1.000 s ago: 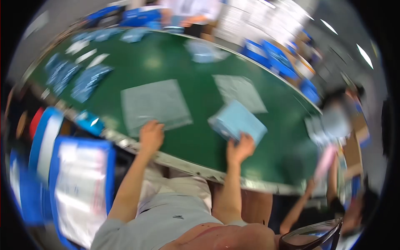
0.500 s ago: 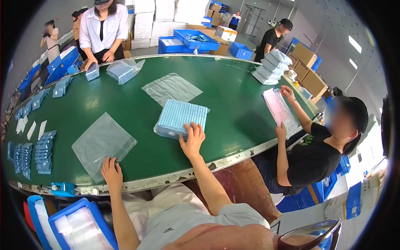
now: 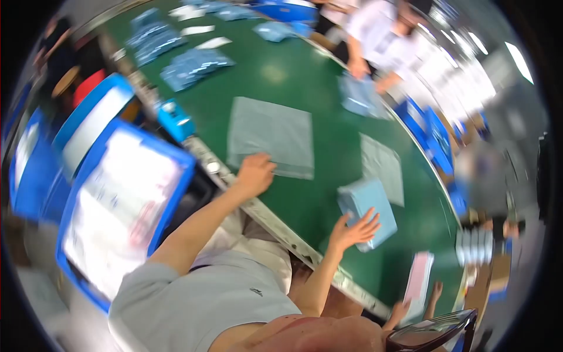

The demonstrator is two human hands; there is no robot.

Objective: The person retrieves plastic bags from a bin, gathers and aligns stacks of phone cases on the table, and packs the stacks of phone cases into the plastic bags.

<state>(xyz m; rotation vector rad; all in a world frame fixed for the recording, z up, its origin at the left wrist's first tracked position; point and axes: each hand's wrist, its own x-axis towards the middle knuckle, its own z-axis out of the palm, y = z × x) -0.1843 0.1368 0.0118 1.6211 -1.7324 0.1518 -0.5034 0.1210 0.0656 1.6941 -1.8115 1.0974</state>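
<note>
My left hand (image 3: 256,174) rests on the near edge of a flat clear plastic bag (image 3: 271,135) on the green table; its fingers are bent and blurred, and whether they grip the film is unclear. To the right, my right hand (image 3: 356,230) is spread with fingers apart over the near side of a bagged block of light blue packs (image 3: 375,205). A second flat clear bag (image 3: 384,167) lies just beyond that block, partly beside it.
Blue packs (image 3: 196,67) and white slips (image 3: 214,43) lie at the far left. A blue bin of papers (image 3: 123,205) stands at my left. Across the table (image 3: 328,158), a person handles a bagged bundle (image 3: 359,97). At right, another person's hands are near a pink-and-white packet (image 3: 417,278).
The view has swung left and tilted. My right hand's fingers have spread and lifted from the blue block. The person across now has both hands at the bagged bundle.
</note>
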